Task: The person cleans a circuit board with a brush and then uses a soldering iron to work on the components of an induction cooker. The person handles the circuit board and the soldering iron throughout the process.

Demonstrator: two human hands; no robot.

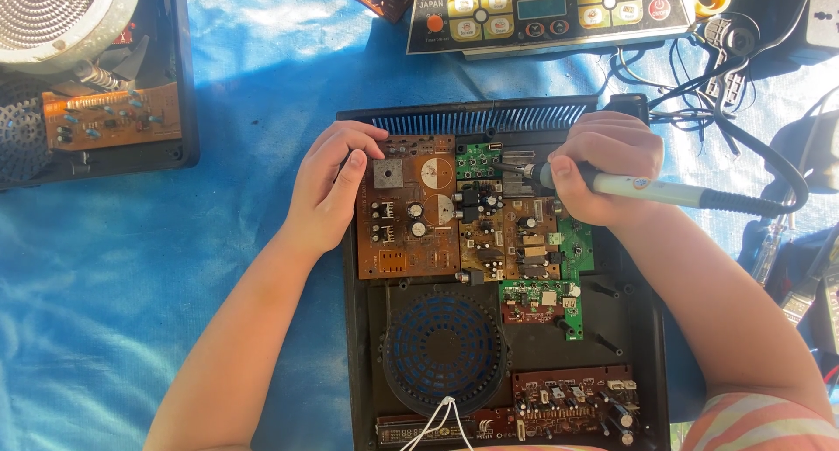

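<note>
My left hand (329, 184) rests on the left edge of a brown circuit board (407, 208) that lies inside an opened black appliance casing (642, 329). My right hand (606, 164) grips a pale soldering iron (642, 189), its metal tip pointing left over the middle of the boards, near a small green board (477, 160). Another brown board (516, 237) and green boards (539, 299) sit beside it. A round black fan grille (444, 346) lies below the boards.
A control panel with yellow buttons (546, 12) lies at the top. At the top left stands another opened casing with an orange board (112, 117) and a round coil (57, 18). Black cables (743, 93) trail at the right. Blue sheeting (131, 285) covers the ground.
</note>
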